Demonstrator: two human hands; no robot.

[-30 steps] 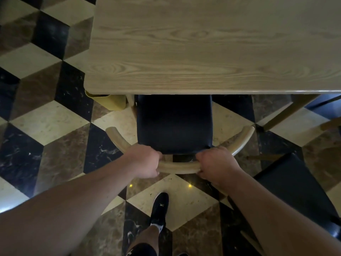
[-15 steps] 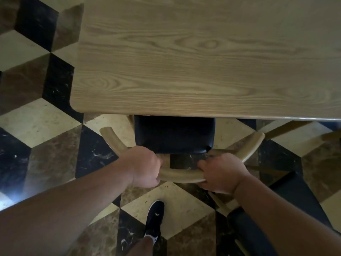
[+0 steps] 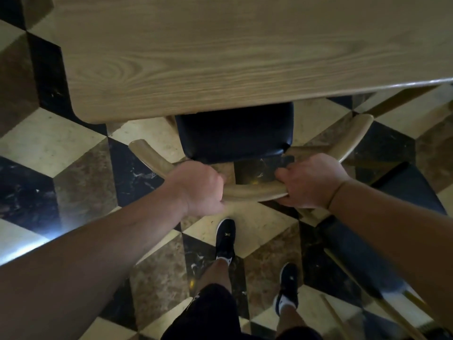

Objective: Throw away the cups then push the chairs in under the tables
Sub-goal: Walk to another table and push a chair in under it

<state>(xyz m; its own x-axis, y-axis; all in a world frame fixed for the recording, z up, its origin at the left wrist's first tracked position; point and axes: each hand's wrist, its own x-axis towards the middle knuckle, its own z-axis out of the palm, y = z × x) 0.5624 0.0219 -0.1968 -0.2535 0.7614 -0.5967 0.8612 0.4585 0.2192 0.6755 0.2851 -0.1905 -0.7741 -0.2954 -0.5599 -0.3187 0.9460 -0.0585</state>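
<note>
floor point(image 3: 61, 143): marble tiles in a cube pattern, cream, brown and black diamonds, bright glare patch at left edge
table point(image 3: 245, 57): light wood top with strong grain, rounded near-left corner, fills the upper part of the view, front edge runs slightly uphill to the right, top is bare where visible
table leg point(image 3: 402, 98): pale wood bar angled under the right end of the top
chair point(image 3: 247, 192): wooden frame, curved backrest rail sweeping up to both sides, rail ends well clear of the table edge; chair sits at the near-left corner of the table
seat point(image 3: 235, 136): black padded cushion, far part hidden under the table edge, near part out in the open
second chair point(image 3: 367, 253): dark seat with pale wood legs, lower right, just beside the right forearm, not under the table, partly hidden by the arm
left arm point(image 3: 85, 261): bare, stretched forward from lower left across the floor
right arm point(image 3: 404, 229): bare, comes in from lower right, crosses over the second chair
left hand point(image 3: 198, 187): fist wrapped over the backrest rail left of centre, knuckles up, clamped on the rail
right hand point(image 3: 311, 181): gripping the rail right of centre, fingers point(image 3: 284, 173) curled over the top, thumb below, clamped on the rail
gap between hands: short stretch of bare rail
legs: dark shorts, both legs visible bottom centre
left shoe point(image 3: 225, 238): black sneaker, white sock, stepped forward just behind the rail
right shoe point(image 3: 288, 288): black sneaker, white sock, further back
cups: none in view
</note>
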